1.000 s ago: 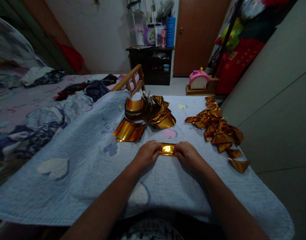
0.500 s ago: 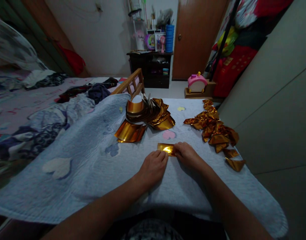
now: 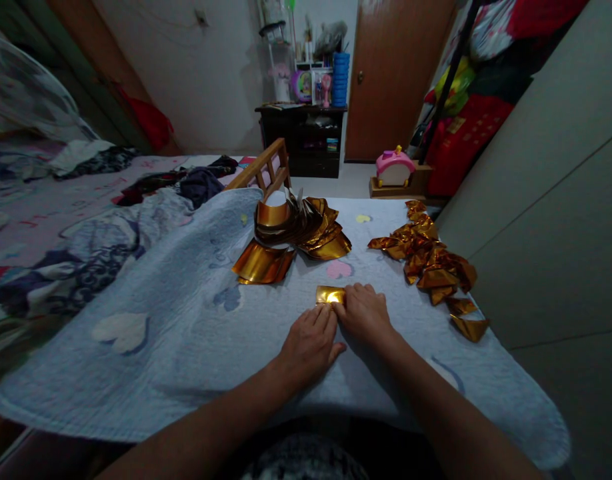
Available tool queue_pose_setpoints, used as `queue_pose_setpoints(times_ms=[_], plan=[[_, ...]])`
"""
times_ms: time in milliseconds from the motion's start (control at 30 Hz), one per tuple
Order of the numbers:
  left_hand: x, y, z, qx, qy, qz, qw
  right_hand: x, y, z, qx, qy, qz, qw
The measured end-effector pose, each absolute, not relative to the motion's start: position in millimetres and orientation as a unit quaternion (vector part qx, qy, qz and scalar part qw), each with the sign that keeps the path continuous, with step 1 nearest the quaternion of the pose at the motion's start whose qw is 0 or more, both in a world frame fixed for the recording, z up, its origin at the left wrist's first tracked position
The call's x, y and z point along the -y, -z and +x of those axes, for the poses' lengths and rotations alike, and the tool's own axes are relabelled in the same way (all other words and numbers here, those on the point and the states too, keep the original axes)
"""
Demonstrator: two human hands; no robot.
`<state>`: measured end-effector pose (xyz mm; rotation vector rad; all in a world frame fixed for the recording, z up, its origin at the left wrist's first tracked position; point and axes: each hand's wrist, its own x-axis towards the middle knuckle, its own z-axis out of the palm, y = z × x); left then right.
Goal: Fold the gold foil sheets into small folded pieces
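A gold strip (image 3: 329, 294) lies on a blue quilt (image 3: 186, 360) at the fingers of both hands: the left hand (image 3: 310, 340), unclenched, touches its near edge; the right hand (image 3: 365, 311) covers one end, grip unclear. Gold sheets (image 3: 319, 233) fan out beyond; folded pieces (image 3: 429, 257) lie rightward.

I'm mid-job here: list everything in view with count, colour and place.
Foil strip: one, gold, on the cover, at the hands
Fanned stack: uncountable, gold, beyond the strip, leftward
Loose sheets: overlapping, gold, nearer than the stack
Folded pieces: heaped, uncountable, gold, cover's right side
Cover: one, pale blue with hearts, beneath these
Bed: one, pinkish, left
Clothes: several, mixed, on the bed
Fan: one, pale, far left
Cabinet: one, black, far wall
Container: one, blue, on the cabinet
Door: one, brown, right of the cabinet
Toy: one, pink, before the door
Left hand: one, strip's near edge
Right hand: one, strip's right end
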<state>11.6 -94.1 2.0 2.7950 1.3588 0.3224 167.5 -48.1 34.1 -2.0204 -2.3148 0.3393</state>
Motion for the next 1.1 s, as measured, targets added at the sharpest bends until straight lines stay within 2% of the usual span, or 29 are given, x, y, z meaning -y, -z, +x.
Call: queue_pose_setpoints(times_ms=[367,767,1100], plan=[[86.1,1.0,-12.2,-0.411,-0.151,0.897,0.055,54.9,-28.3,160.1,0.723,-0.08,-0.683,0.062],[82.1,-2.5,-2.1,-0.437,-0.106,0.893,0.015,57.7,-22.8,165.1,0.708,-0.069,-0.699,0.075],[82.7,-5.5,-3.3,-0.458,-0.088,0.884,0.028,58.3,-21.5,195.3,0.695,-0.088,-0.711,0.063]])
